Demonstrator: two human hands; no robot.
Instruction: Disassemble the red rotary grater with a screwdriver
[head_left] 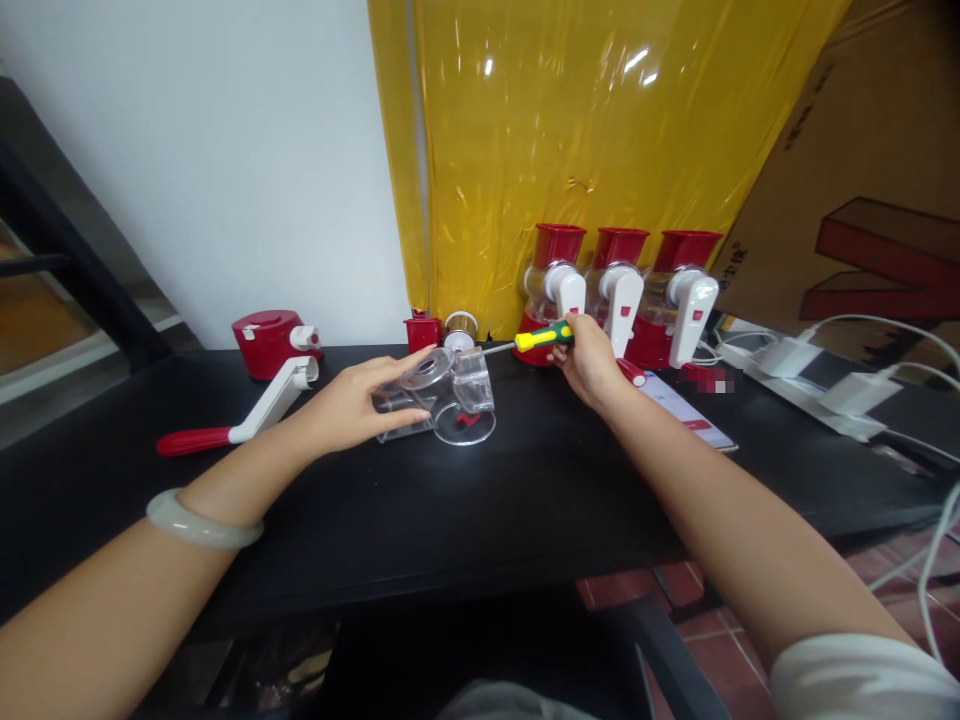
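While the left hand (367,393) steadied a clear plastic housing (472,378) near the middle of the black surface (420,525), its grip fairly wide with thumb and fingers on either side of the plastic, the right hand (590,362) had its grip closed round the green end of a screwdriver (541,336). The screwdriver's shaft pointed left at the housing's upper right edge; whether its tip touched could not be told. Just beyond the housing stood a small red part (422,332) and a metal drum (460,328), side by side. Off to the left, a white crank (268,403) with a red handle lay in front of a red tub (262,347). Three graters (621,290) stood in a row behind the right hand, and a white power strip (855,425) lay farther right.
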